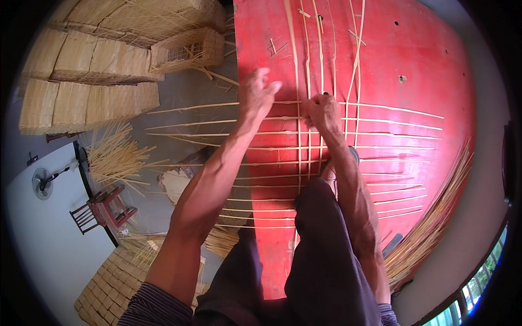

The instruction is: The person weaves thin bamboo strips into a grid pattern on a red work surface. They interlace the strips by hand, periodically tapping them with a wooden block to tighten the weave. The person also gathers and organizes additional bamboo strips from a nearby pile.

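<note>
Thin bamboo strips lie crossed in a loose grid on a red board (413, 49). Several crosswise strips (391, 108) run left to right, some reaching past the board's left edge. Several lengthwise strips (321, 60) run away from me across them. My right hand (323, 113) is closed at the far crosswise strips, its fingers curled on a bamboo strip; the exact grip is partly hidden. My left hand (257, 92) hovers by the board's left edge, fingers apart and holding nothing. My foot (329, 174) is on the grid, partly hidden behind my knee.
Stacked woven baskets (92, 103) stand at the far left. Below them are a pile of cut strips (117, 155), a wooden chair (103, 208) and a fan (42, 183). A long bundle of thin strips (435, 217) lies along the board's right edge. Small scraps (277, 48) dot the board.
</note>
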Available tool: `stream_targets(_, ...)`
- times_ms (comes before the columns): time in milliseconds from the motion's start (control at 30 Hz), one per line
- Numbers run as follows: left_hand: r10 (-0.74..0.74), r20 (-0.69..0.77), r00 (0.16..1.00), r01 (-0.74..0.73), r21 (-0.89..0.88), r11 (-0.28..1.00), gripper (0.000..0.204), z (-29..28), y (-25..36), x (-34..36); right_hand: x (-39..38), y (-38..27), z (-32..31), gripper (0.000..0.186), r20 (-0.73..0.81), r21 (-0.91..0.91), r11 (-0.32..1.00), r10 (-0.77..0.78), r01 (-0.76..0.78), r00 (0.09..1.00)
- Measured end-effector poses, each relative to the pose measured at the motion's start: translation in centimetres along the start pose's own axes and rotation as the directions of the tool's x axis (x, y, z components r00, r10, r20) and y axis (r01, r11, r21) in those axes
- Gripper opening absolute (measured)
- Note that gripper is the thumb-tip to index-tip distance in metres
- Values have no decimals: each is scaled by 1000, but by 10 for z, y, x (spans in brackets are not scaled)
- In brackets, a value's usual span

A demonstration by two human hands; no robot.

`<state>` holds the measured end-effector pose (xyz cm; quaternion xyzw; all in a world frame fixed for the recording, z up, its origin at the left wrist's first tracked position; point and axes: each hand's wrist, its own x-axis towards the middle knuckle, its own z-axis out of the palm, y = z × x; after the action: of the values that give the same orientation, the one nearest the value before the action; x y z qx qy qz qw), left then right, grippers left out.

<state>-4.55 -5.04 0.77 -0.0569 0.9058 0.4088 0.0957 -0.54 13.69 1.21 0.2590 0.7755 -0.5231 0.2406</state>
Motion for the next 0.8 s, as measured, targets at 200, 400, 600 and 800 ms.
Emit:
stream_targets(200, 198, -23, 980, -163, 479, 862, 51, -29, -64, -33, 31, 24, -6, 28, 20, -330, 900, -294, 284, 956)
stream_targets(400, 155, 184, 971, -234, 576, 783, 50, -45, -53, -23, 30, 19, -1, 30, 2, -486, 814, -364, 320, 931)
stream_targets(600, 147, 429, 891, -341, 422, 840, 27, -22, -20, -8, 32, 17, 1, 32, 11, -525, 790, -364, 315, 931)
stream_targets(800, 62, 500, 864, -295, 403, 866, 20, 14, 1, 9, 33, 22, 1, 34, 12, -514, 779, -413, 360, 911)
